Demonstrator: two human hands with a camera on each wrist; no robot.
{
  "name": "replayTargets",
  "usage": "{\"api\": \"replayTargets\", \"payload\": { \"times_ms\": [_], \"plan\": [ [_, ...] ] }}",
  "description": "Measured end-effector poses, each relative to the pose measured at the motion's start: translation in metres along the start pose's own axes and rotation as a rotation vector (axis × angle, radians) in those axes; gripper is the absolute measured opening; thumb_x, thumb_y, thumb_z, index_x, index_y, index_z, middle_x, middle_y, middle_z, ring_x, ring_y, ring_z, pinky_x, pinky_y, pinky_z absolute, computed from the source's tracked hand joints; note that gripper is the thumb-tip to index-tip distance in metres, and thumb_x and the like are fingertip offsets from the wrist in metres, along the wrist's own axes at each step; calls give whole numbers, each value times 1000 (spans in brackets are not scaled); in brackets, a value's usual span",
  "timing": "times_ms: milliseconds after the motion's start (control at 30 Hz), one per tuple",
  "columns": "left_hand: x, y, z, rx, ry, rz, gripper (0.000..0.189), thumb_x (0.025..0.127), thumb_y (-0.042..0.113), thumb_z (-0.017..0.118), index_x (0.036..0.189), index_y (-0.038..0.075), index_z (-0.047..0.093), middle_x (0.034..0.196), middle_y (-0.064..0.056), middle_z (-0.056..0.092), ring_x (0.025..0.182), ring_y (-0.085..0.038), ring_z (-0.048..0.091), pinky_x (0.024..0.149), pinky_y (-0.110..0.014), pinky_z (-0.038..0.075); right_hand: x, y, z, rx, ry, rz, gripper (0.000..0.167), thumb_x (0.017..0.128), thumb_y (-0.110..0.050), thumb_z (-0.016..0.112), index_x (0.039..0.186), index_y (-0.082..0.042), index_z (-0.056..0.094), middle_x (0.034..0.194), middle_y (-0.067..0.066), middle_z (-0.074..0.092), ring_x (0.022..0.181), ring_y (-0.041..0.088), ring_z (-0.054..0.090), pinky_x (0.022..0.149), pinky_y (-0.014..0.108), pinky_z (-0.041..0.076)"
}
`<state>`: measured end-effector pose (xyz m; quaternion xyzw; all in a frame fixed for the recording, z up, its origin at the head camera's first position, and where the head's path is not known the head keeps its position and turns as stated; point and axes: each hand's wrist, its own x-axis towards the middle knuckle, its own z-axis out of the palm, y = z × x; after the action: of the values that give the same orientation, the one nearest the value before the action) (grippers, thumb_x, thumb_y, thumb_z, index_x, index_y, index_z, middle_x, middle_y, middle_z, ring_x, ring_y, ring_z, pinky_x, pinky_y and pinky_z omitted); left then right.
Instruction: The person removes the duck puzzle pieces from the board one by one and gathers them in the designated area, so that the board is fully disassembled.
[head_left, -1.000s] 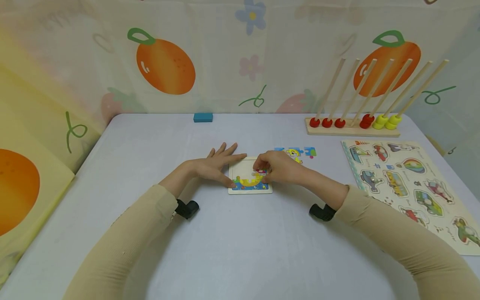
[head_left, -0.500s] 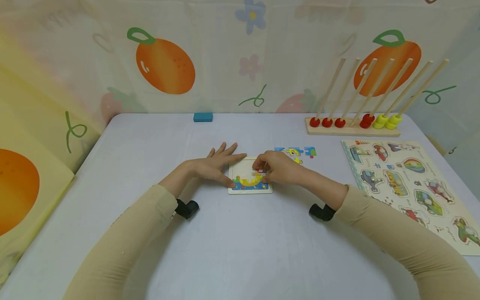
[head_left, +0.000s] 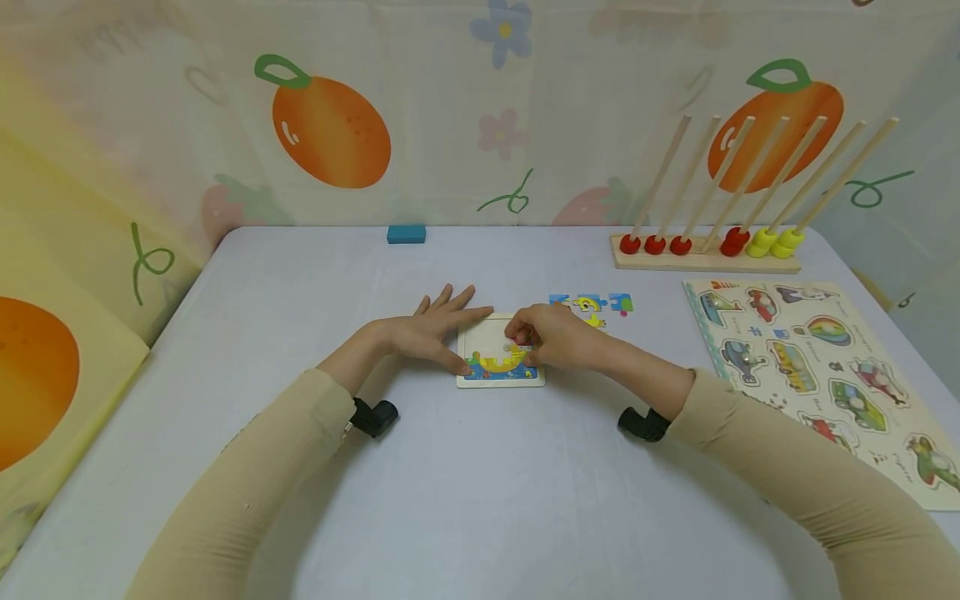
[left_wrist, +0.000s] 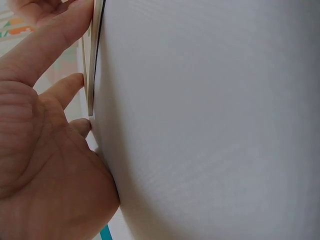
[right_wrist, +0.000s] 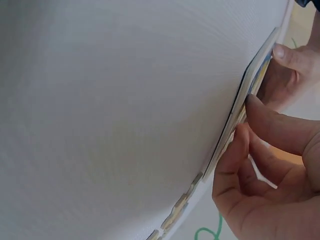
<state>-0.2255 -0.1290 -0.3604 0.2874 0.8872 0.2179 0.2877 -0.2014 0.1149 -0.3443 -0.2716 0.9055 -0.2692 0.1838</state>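
Steady the puzzle tray (head_left: 486, 337) at centre frame with the left hand (head_left: 426, 332) outspread, gripping nothing; with the right hand (head_left: 558, 335) pinching the red piece (head_left: 523, 337), align before pressing.

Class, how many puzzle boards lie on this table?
2. The small board lies between the left hand and right hand, which partly cover it. The large board lies far right, partly hidden by the right sleeve.

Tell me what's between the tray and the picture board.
Between tray and picture board, the head view shows the right hand with its forearm, and loose pieces lying just beyond the hand.
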Motion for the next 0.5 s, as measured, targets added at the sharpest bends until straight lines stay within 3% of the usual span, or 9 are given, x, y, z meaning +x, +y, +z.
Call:
{"api": "replayTargets", "payload": {
  "times_ms": [233,500],
  "plan": [
    [1,-1,0,6,0,-4,95,81,40,72,159,29,18,169,-3,-14,154,-33,-25,122,-60,-15,-1,-2,0,-64,8,77,34,81,-8,79,113,-3,65,109,11,61,90,20,52,81,27,45],
    [0,-1,0,7,-3,2,96,82,40,72,159,28,17,168,-3,-15,153,-34,-25,122,-61,-16,-1,-2,-2,-39,24,44,36,79,-6,81,108,-5,61,105,11,61,87,20,52,78,26,46]
  ]
}}
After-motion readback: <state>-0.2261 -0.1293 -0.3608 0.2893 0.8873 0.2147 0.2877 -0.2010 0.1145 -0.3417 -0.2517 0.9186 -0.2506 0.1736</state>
